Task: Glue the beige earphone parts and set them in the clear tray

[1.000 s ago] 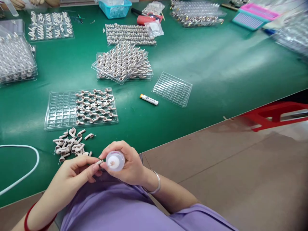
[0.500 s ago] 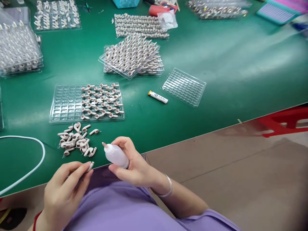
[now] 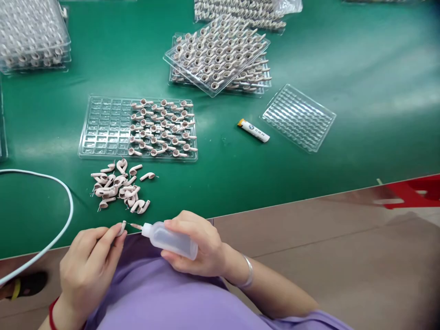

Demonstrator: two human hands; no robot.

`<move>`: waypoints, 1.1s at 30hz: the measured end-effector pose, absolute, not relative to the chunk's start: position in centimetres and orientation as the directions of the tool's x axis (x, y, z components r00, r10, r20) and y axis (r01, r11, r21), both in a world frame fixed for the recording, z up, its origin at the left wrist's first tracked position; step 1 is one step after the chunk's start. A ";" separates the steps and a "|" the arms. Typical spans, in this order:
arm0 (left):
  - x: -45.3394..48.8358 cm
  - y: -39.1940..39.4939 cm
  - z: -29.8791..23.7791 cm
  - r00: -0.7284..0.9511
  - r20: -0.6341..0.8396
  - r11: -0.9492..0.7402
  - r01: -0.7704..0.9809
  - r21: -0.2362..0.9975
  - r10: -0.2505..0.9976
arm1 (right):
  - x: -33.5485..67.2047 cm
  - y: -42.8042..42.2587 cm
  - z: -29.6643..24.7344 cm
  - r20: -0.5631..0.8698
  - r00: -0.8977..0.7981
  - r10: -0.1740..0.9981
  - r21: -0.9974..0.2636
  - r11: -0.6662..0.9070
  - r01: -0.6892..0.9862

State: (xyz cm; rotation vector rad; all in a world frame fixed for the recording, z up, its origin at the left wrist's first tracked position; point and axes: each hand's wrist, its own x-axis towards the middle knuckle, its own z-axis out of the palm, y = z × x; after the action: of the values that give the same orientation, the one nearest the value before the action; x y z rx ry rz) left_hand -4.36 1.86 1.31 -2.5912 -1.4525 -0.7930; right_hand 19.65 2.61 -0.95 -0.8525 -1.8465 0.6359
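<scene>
Pinched in the fingertips of my left hand (image 3: 91, 263) is a small white earbud shell (image 3: 122, 228), its stem end pointing up. My right hand (image 3: 199, 245) is wrapped round a translucent squeeze bottle (image 3: 172, 239) that lies nearly level. The bottle's thin needle tip (image 3: 134, 225) points left and reaches close to the stem end; whether it touches cannot be made out. Just beyond my hands, a loose pile of earbud shells (image 3: 120, 185) lies on the green table. Behind the pile, a clear tray (image 3: 103, 126) has its right part filled with rows of earbud shells.
Stacked trays of shells (image 3: 220, 57) stand farther back, with more trays (image 3: 32, 39) at the far left. A white glue tube (image 3: 254, 131) with an orange end lies beside a clear tray (image 3: 299, 118). A white cable (image 3: 68, 201) curves at left. A red stool (image 3: 412, 192) is at right.
My right hand has tipped the squeeze bottle leftward, bringing its needle tip to the earbud shell in my left hand. The view has shifted downward and closer to the hands.
</scene>
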 end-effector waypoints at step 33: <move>-4.4 1.9 1.1 0.398 0.457 -0.542 0.805 0.241 0.795 | 19.5 2.7 -1.0 0.549 -0.315 0.774 -0.701 0.631 0.331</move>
State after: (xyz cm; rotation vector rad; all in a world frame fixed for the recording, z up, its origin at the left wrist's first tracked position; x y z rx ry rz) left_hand -4.35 1.87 1.08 -2.6112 -1.4948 -0.8378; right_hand 19.50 2.73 -1.04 -0.8764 -1.9042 0.5871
